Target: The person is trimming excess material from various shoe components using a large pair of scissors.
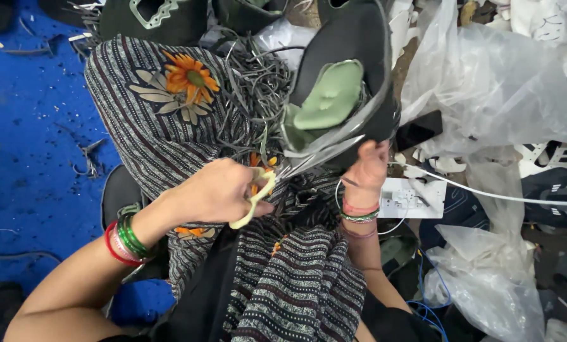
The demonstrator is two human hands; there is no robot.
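Head camera looks down over the person's lap, covered by striped dark cloth [169, 126] with an orange flower print. Nearest, the left forearm comes in from the lower left, with red and green bangles [126, 239] at the wrist. The left hand [214, 190] has its grip closed through the pale yellow handles of a pair of scissors [261, 193]; the blades point up and right, slightly parted, and meet the edge of the black shoe upper [347, 76]. The right hand [367, 168] rises from below, thin bangles at its wrist, and its grip pinches the lower edge of that black piece, holding it just above the lap. The piece has a light green lining [331, 98] showing inside and a pale trim along its rim.

Behind the scissors, a heap of thin grey trimmed strips [258, 82] lies on the cloth. Just right of the right wrist sits a white socket board [413, 197], flat and rectangular, with a white cable [486, 193] running off to the right. Blue wire [429, 310] loops below it. Clear plastic bags [486, 82] are piled on the right; what they hold I cannot tell. On the left is a blue floor mat [37, 126], scattered with small offcuts. At the top edge lie more black shoe parts [154, 19] with light green trim.
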